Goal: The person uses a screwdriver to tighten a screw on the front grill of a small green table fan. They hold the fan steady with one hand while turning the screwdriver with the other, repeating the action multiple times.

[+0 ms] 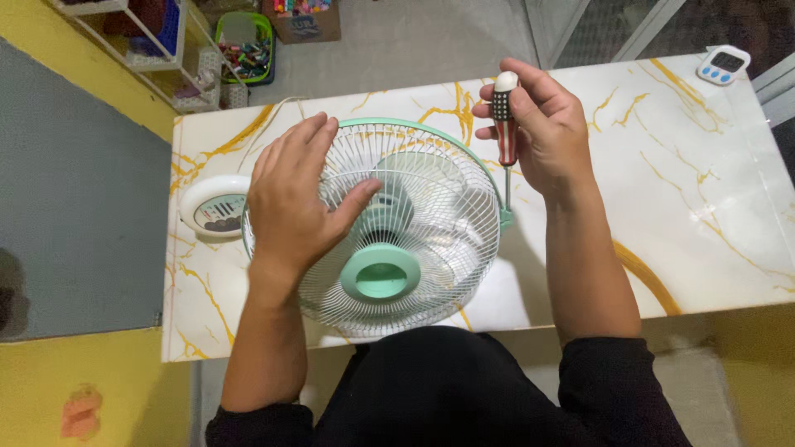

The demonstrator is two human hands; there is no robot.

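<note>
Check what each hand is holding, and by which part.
Right hand grips a red-and-black-handled screwdriver by its handle, shaft pointing down at the fan rim. Left hand holds nothing; it rests flat on the white wire fan grille.

1 fan [389,240], 1 screwdriver [505,124], 1 timer [722,64], 2 hands: left [290,199], right [538,124], 1 table [704,207]

Your sleeves: black, pushed up near the elbows, forearms bare. Same black fabric covers your torso. Left hand [290,199] and right hand [542,136]: no rings, no watch visible.
</note>
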